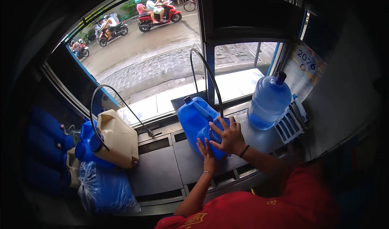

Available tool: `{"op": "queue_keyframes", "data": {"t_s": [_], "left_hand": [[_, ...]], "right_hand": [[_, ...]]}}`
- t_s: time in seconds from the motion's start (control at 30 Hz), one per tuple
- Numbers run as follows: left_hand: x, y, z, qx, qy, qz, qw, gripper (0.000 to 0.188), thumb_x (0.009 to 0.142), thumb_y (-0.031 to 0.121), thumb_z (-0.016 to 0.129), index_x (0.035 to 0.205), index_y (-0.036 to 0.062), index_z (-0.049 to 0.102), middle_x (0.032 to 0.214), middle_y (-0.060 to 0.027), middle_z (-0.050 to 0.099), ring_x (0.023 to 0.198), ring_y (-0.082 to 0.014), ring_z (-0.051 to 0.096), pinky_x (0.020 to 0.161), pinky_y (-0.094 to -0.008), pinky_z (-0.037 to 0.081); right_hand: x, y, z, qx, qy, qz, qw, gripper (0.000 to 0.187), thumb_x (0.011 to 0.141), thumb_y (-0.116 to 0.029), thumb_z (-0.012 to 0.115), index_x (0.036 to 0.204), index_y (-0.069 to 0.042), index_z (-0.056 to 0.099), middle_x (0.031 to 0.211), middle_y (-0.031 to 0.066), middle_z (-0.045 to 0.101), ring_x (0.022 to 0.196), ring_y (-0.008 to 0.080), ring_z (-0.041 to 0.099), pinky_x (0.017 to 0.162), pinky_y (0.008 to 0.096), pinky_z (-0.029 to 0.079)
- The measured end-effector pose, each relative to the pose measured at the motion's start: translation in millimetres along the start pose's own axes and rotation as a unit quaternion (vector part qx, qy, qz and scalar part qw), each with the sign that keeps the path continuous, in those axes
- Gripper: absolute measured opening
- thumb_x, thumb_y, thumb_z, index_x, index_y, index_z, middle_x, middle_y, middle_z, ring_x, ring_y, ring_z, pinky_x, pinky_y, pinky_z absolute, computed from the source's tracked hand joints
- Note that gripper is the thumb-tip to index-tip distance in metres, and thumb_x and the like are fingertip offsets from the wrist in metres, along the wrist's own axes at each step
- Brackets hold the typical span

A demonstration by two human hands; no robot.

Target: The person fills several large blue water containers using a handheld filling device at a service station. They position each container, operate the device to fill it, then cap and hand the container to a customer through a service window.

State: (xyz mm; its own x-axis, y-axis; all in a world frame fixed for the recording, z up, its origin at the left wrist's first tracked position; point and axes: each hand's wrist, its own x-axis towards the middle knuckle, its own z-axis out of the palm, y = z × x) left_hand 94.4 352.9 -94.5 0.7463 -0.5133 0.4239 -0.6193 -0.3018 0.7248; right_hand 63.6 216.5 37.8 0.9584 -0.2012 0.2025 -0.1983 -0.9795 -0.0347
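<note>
A blue plastic water jug [193, 117] with a handle and a small dark cap stands on the metal counter in front of me. My right hand [229, 136] spans the wide blue screw cap [214, 135] on its near right side, fingers and thumb spread around the rim. My left hand [208, 158] lies against the jug just below that cap, its fingers stretched out and touching the blue plastic. The palm side of both hands is hidden. A dark curved hose [210, 71] arches down behind the cap and my right fingers.
A clear blue round water bottle [269, 103] stands at the right, beside a light slatted rack [288, 127]. Leftward are a beige jug [117, 138] under another hose [92, 107], blue jugs [86, 142] and a plastic-wrapped blue container [107, 188]. Motorbikes [156, 20] pass outside the window.
</note>
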Motion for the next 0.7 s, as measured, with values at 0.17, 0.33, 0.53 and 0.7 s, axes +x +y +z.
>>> {"op": "queue_keyframes", "data": {"t_s": [0.17, 0.33, 0.53, 0.7], "left_hand": [[-2, 0, -1, 0.008, -0.003, 0.012, 1.000, 0.138, 0.067, 0.036, 0.091, 0.159, 0.0174, -0.010, 0.162, -0.0278, -0.015, 0.148, -0.0551, -0.005, 0.118, -0.0633, 0.016], [0, -2, 0, 0.008, 0.000, 0.024, 1.000, 0.139, 0.067, 0.036, 0.091, 0.159, 0.0178, -0.011, 0.162, -0.0275, -0.014, 0.147, -0.0559, -0.003, 0.117, -0.0640, 0.017], [-2, -2, 3, -0.024, 0.022, 0.025, 0.999, 0.137, 0.067, 0.038, 0.091, 0.159, 0.0118, -0.008, 0.163, -0.0272, -0.011, 0.149, -0.0526, -0.004, 0.119, -0.0625, 0.011], [-3, -3, -1, -0.005, 0.000, 0.018, 1.000, 0.138, 0.069, 0.038, 0.090, 0.158, 0.0096, -0.010, 0.163, -0.0269, -0.013, 0.149, -0.0518, -0.006, 0.120, -0.0598, 0.011]], "right_hand": [[0, -27, 8, -0.047, 0.062, 0.120, 0.990, 0.091, 0.077, -0.066, 0.065, 0.150, -0.019, 0.041, 0.148, 0.0236, 0.038, 0.127, 0.0547, 0.038, 0.096, 0.0623, 0.037], [17, 58, -12, 0.051, -0.057, -0.190, 0.979, 0.103, 0.072, -0.075, 0.066, 0.156, -0.024, 0.032, 0.156, 0.0212, 0.032, 0.132, 0.0513, 0.042, 0.101, 0.0581, 0.042], [4, -21, 8, -0.022, 0.043, 0.143, 0.989, 0.091, 0.074, -0.068, 0.066, 0.149, -0.021, 0.045, 0.149, 0.0187, 0.042, 0.126, 0.0470, 0.043, 0.097, 0.0598, 0.039], [-1, 2, 8, -0.014, 0.033, 0.044, 0.998, 0.101, 0.073, -0.067, 0.068, 0.152, -0.011, 0.038, 0.150, 0.0233, 0.037, 0.123, 0.0485, 0.044, 0.096, 0.0595, 0.039]]}}
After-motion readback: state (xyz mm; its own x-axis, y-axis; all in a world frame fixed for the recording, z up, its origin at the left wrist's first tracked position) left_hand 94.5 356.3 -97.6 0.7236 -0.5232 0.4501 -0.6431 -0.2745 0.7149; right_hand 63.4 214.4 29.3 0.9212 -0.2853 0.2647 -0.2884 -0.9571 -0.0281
